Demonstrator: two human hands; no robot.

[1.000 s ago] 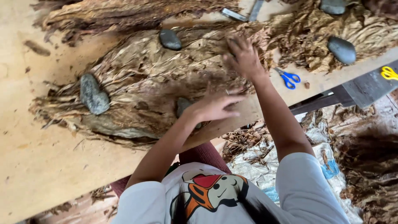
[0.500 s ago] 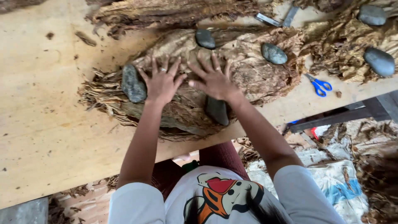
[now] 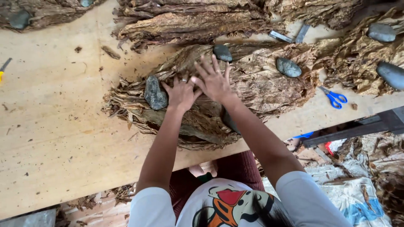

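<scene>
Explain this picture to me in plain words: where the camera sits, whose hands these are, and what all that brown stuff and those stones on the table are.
The camera is worn on a person's head and looks down, so you see that person's own arms reaching forward. There is no machine here. The left hand and right hand lie flat, fingers spread, on a pile of dried brown leaves on a pale wooden table. They press on it and grip nothing. Grey stones sit on the leaves: one stone just beside the left hand, another beyond the right hand, a third further right. Blue-handled scissors lie near the table edge. More leaf piles lie further back.
</scene>
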